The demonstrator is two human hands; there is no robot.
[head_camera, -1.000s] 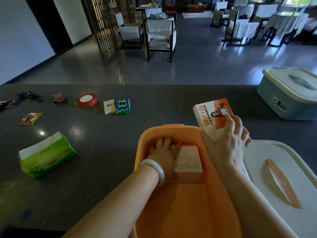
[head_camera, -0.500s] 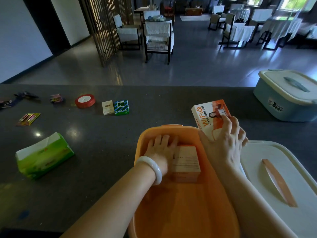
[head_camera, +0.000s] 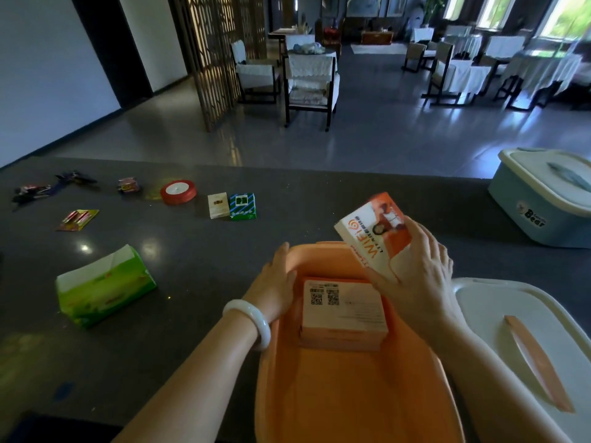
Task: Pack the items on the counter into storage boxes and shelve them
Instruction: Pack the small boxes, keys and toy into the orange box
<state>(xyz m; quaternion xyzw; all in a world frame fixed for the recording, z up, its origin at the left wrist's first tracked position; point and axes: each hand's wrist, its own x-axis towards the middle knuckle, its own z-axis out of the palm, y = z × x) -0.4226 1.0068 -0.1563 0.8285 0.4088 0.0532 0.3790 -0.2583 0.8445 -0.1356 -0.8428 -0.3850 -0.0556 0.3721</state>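
An open orange storage box stands at the near edge of the dark counter. Inside it lies a white carton with QR codes. My left hand rests with straight fingers against the carton's left side, at the box's inner wall. My right hand grips an orange-and-white WiFi box, tilted above the box's far right rim. Left of the orange box a green tissue pack lies on the counter.
The orange box's white lid lies to its right. A blue lidded box stands at far right. Further left lie a red tape roll, two small cartons, a battery pack, and small wrappers.
My right hand has lifted and tilted the WiFi box above the rim. My left hand slid off the carton's top to its left side, uncovering the QR codes.
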